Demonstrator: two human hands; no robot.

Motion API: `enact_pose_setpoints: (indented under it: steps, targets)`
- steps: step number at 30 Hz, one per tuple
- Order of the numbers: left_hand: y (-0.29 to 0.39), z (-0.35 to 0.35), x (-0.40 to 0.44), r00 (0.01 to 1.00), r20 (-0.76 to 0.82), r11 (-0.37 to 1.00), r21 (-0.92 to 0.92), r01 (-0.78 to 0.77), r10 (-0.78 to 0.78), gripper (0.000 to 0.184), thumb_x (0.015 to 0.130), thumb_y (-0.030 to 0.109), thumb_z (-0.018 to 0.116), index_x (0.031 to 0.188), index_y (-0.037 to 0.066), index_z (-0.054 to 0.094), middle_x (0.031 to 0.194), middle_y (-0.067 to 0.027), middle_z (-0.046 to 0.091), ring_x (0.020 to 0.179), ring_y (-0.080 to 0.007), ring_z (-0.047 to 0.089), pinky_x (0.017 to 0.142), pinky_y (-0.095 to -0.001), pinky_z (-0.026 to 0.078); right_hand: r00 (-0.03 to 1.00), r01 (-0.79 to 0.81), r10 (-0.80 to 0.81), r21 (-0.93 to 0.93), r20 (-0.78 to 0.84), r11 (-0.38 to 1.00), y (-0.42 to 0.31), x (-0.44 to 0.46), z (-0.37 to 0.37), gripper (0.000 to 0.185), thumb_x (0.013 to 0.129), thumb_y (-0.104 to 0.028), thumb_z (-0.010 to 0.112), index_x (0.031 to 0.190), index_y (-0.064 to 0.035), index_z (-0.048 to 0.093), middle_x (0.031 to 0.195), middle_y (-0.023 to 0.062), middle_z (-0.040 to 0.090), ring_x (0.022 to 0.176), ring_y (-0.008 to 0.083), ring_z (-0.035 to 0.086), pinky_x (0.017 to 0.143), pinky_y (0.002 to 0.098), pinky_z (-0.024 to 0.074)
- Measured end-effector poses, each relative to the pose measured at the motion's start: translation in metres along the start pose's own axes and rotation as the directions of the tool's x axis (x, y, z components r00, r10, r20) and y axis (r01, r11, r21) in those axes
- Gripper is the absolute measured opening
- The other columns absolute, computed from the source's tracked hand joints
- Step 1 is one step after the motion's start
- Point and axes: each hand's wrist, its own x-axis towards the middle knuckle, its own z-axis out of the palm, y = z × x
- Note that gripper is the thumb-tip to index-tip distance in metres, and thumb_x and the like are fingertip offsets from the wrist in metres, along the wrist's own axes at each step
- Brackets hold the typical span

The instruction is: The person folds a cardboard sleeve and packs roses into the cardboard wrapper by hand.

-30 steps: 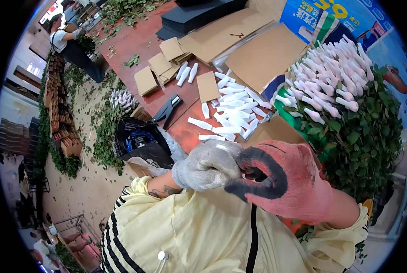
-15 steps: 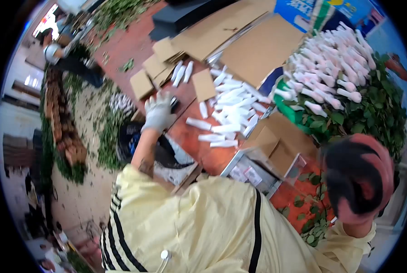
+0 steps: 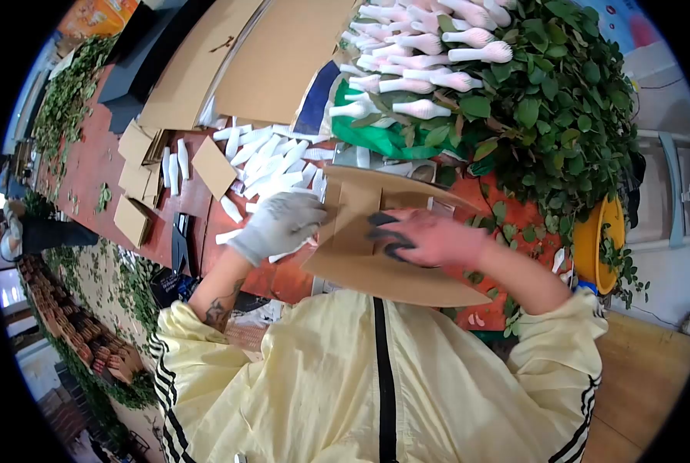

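A brown cardboard sheet (image 3: 391, 285) with fold lines lies in front of my body, its near edge bowed towards my jacket. My left hand (image 3: 283, 224), in a pale grey-white glove, has its fingers bent together at the sheet's left edge. Over the middle of the cardboard is my right hand (image 3: 430, 238), in a red glove with black fingertips, its fingers apart and holding nothing visible. White net sleeves (image 3: 271, 154) lie in a loose pile just beyond my left hand. Past the cardboard, pink flower buds in white sleeves (image 3: 430, 62) are heaped above green leaves (image 3: 545, 108).
Small cardboard pieces (image 3: 133, 220) and a black tool (image 3: 181, 243) lie to the left on the red table (image 3: 86, 154). Large cardboard sheets (image 3: 275, 62) lie at the back. A yellow bucket (image 3: 598, 239) stands at the right. Another person (image 3: 40, 228) is at the far left.
My view has turned to the right. My left hand has come back from the small cardboard pieces to the sheet, and my right hand has moved in from the right onto it.
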Motion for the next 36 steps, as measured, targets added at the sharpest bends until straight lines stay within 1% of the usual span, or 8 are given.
enact_pose_setpoints:
  steps: [4,13,17,21,25,29,32,36]
  targets:
    - [0.003,0.026,0.028,0.937,0.304,0.948,0.209,-0.240,0.170,0.040,0.076,0.030,0.064,0.113,0.015,0.062,0.132,-0.0089,0.049,0.127,-0.0267,0.040,0.106,-0.0403,0.031,0.981,0.021,0.073,-0.471,0.180,0.882,0.035,0.043,0.057,0.047,0.083,-0.031,0.055,0.126,-0.0141,0.052,0.142,0.0201,0.036,0.130,0.0390,0.035,0.109,0.0465,0.0253]
    - [-0.006,0.039,0.028,0.938,0.325,0.946,0.247,-0.209,0.122,0.038,0.074,0.034,0.064,0.109,0.021,0.065,0.131,-0.0058,0.049,0.127,-0.0263,0.040,0.109,-0.0454,0.025,0.977,-0.023,0.127,-0.506,0.172,0.862,0.031,0.047,0.055,0.054,0.078,-0.034,0.057,0.129,-0.0184,0.051,0.143,0.0161,0.036,0.131,0.0336,0.035,0.109,0.0464,0.0259]
    - [-0.002,0.033,0.035,0.945,0.233,0.925,0.252,-0.285,0.228,0.025,0.072,0.031,0.063,0.092,0.019,0.068,0.115,-0.0090,0.054,0.110,-0.0276,0.048,0.104,-0.0470,0.028,0.975,-0.127,0.192,-0.428,0.114,0.895,0.019,0.043,0.047,0.056,0.077,-0.035,0.058,0.130,-0.0185,0.050,0.136,0.0155,0.045,0.127,0.0329,0.041,0.107,0.0421,0.0300]
    - [-0.016,0.027,0.033,0.917,0.254,0.915,0.184,-0.359,0.308,0.034,0.073,0.032,0.062,0.103,0.016,0.066,0.118,-0.0087,0.054,0.114,-0.0258,0.048,0.102,-0.0457,0.031,0.938,-0.190,0.122,0.186,0.325,0.964,-0.067,-0.008,-0.061,0.050,0.081,-0.031,0.058,0.128,-0.0136,0.051,0.124,0.0146,0.055,0.115,0.0282,0.051,0.098,0.0363,0.0394]
    - [0.024,-0.042,0.044,0.914,0.359,0.981,-0.103,-0.164,0.190,0.037,0.075,0.029,0.060,0.107,0.010,0.064,0.105,-0.0122,0.061,0.095,-0.0268,0.059,0.088,-0.0381,0.045,0.947,-0.278,0.317,0.374,-0.047,0.885,-0.095,-0.072,-0.168,0.029,0.080,-0.018,0.060,0.107,-0.0063,0.065,0.100,0.0102,0.065,0.094,0.0272,0.061,0.086,0.0329,0.0468]
    - [0.072,-0.129,0.074,0.931,0.320,0.908,-0.418,-0.027,0.175,0.036,0.077,0.026,0.060,0.106,0.004,0.064,0.091,-0.0140,0.064,0.083,-0.0291,0.062,0.076,-0.0363,0.049,0.519,-0.377,0.036,-0.191,-0.854,0.906,0.001,-0.098,-0.231,0.026,0.077,-0.018,0.059,0.100,-0.0064,0.066,0.091,0.0107,0.067,0.088,0.0273,0.063,0.083,0.0341,0.0489]
    - [0.107,-0.166,0.127,0.983,0.023,0.938,-0.302,-0.168,0.183,0.034,0.077,0.021,0.062,0.105,0.002,0.063,0.089,-0.0136,0.065,0.083,-0.0308,0.062,0.074,-0.0372,0.049,0.382,-0.496,-0.033,-0.235,-0.924,0.836,0.063,-0.087,-0.288,0.035,0.075,-0.020,0.059,0.108,-0.0071,0.062,0.106,0.0132,0.063,0.099,0.0289,0.060,0.090,0.0366,0.0459]
    - [0.121,-0.169,0.218,0.962,-0.154,0.973,0.063,-0.220,0.227,0.033,0.077,0.019,0.063,0.105,0.003,0.062,0.103,-0.0158,0.063,0.098,-0.0333,0.058,0.088,-0.0411,0.044,0.482,-0.674,0.021,-0.355,-0.876,0.648,0.114,-0.039,-0.329,0.056,0.070,-0.028,0.061,0.119,-0.0023,0.050,0.121,0.0188,0.054,0.112,0.0330,0.053,0.098,0.0389,0.0405]
